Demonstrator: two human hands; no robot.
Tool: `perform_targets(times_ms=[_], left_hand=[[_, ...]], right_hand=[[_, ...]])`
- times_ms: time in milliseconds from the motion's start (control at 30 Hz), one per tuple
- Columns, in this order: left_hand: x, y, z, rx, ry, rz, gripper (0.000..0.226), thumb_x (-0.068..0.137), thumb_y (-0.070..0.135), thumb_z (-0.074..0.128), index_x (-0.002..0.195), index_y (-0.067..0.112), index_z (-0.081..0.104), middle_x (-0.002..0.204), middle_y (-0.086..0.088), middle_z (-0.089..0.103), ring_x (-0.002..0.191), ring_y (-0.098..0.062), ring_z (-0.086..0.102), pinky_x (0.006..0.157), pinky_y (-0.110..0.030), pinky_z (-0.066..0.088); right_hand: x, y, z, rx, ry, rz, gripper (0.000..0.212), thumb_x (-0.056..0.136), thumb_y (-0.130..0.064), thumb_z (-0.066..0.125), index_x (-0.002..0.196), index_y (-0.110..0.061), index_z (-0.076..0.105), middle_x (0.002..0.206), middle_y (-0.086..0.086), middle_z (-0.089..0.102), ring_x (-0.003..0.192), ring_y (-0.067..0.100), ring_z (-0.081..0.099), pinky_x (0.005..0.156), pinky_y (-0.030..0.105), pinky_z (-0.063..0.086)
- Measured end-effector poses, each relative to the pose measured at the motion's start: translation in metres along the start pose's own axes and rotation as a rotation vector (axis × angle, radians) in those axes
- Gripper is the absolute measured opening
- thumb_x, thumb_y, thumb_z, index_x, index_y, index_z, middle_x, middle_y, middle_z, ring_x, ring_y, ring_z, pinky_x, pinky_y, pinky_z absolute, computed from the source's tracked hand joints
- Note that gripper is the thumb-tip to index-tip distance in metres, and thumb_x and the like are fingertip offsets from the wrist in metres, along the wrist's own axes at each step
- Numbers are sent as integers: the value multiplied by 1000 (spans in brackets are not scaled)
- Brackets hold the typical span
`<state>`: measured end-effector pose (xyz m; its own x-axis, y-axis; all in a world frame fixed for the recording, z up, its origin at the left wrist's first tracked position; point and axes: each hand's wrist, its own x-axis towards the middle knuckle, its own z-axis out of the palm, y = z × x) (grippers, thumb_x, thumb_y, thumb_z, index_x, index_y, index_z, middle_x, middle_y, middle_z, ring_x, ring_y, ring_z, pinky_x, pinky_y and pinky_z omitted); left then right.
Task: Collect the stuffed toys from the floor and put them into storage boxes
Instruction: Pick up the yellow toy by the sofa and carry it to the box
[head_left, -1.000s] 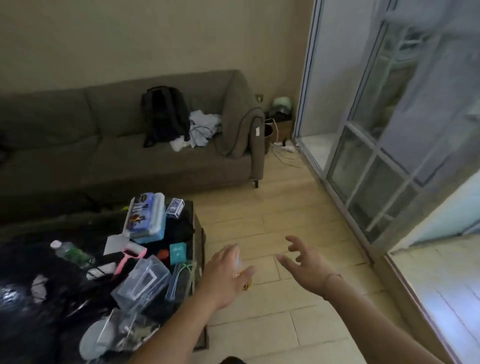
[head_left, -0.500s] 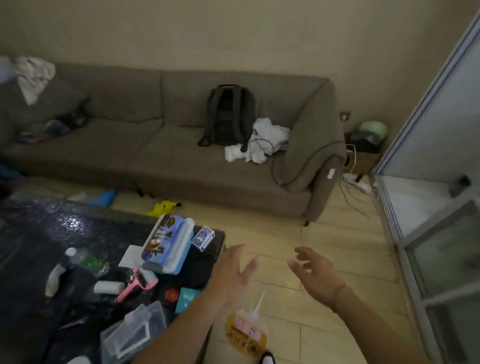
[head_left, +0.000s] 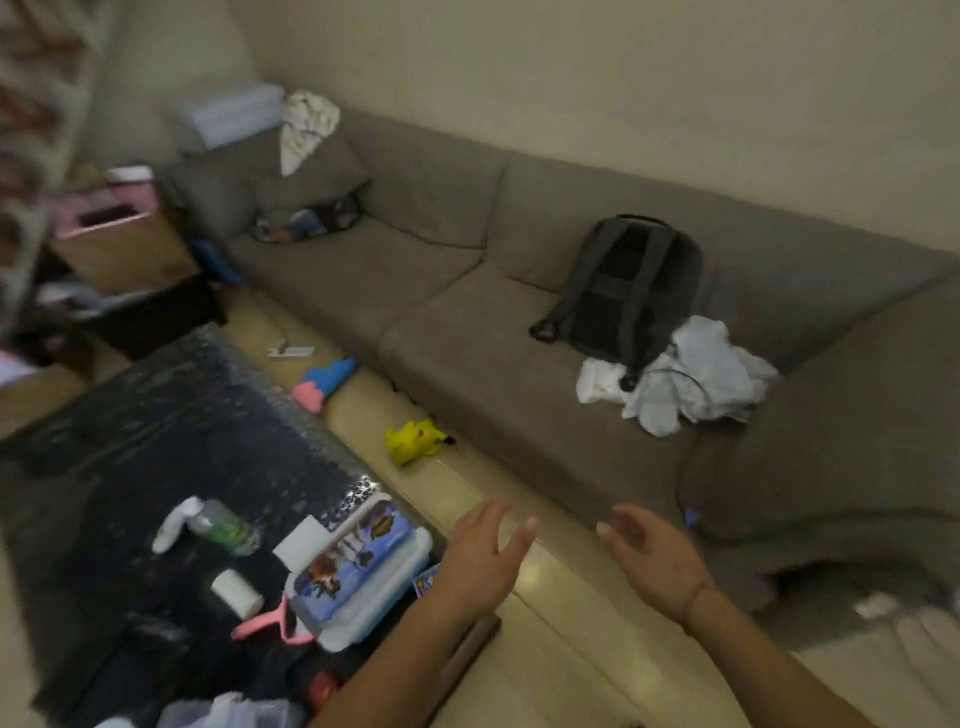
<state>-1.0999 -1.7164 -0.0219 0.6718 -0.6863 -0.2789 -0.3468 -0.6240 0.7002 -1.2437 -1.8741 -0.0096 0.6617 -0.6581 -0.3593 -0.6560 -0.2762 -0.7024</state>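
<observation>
Your left hand (head_left: 480, 558) and right hand (head_left: 652, 558): both spread, holding nothing | yellow toy (head_left: 414, 440): on floor, just beside sofa (head_left: 467, 332) | blue-pink toy (head_left: 323, 383): on floor, near sofa

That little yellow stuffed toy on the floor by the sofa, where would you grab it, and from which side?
Take the yellow toy round its plump body, coming down from above. It lies on the floor between the sofa and the black table, so the top is the open side. Its dark-tipped part toward the sofa looks too thin for a sure hold. Both hands, left and right, are empty.
</observation>
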Motion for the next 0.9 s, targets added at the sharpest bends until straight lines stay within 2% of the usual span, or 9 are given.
perform_targets(times_ms=[67, 100, 167, 267, 367, 500, 733, 900], left_hand=[[20, 1, -12, -65, 54, -105, 70, 89, 69, 37, 141, 21, 44, 147, -1, 43, 135, -17, 39, 115, -33, 29], [29, 0, -18, -106, 94, -153, 67, 90, 66, 40, 141, 22, 44, 145, 0, 45, 131, -18, 43, 113, -35, 33], [41, -4, -29, -151, 187, -244, 70, 87, 70, 39, 140, 24, 45, 141, -1, 49, 124, -18, 49, 108, -37, 39], [62, -14, -45, -225, 287, -336, 64, 90, 65, 42, 141, 25, 44, 145, 4, 45, 132, -13, 42, 112, -35, 34], [99, -25, -61, -308, 372, -421, 68, 87, 69, 42, 140, 26, 44, 144, 2, 47, 131, -12, 44, 111, -34, 35], [164, -41, -82, -339, 363, -484, 67, 89, 68, 41, 141, 26, 43, 148, 3, 43, 134, -12, 40, 113, -35, 33], [257, -56, -129, -350, 363, -545, 62, 93, 59, 43, 145, 25, 37, 150, 3, 40, 136, -14, 38, 113, -32, 32], [316, -72, -160, -338, 358, -597, 65, 91, 56, 52, 145, 23, 38, 149, 2, 40, 135, -12, 39, 112, -28, 33]], right_hand=[[47, -22, -7, -28, -95, -76, 43, 88, -37, 63, 125, -16, 58, 120, 5, 66, 111, 18, 61, 98, 27, 44], [70, -34, -10, -51, -149, -112, 42, 89, -37, 63, 125, -16, 58, 119, 5, 66, 111, 18, 60, 97, 26, 44], [110, -61, -9, -93, -251, -168, 43, 90, -37, 61, 127, -16, 56, 119, 5, 65, 111, 18, 59, 94, 24, 42], [162, -99, 8, -110, -357, -252, 43, 90, -36, 62, 127, -14, 57, 116, 5, 65, 102, 13, 59, 86, 19, 39], [211, -132, 30, -128, -486, -273, 45, 90, -36, 62, 129, -16, 55, 115, 3, 64, 101, 12, 59, 87, 19, 41], [274, -166, 47, -128, -538, -254, 46, 88, -36, 64, 128, -14, 56, 113, 4, 65, 102, 14, 61, 92, 23, 46], [372, -219, 68, -182, -587, -238, 42, 89, -33, 63, 126, -14, 57, 113, 4, 64, 98, 11, 59, 87, 19, 42], [445, -250, 96, -210, -691, -231, 42, 90, -32, 62, 128, -16, 55, 113, 1, 63, 102, 12, 59, 94, 26, 47]])
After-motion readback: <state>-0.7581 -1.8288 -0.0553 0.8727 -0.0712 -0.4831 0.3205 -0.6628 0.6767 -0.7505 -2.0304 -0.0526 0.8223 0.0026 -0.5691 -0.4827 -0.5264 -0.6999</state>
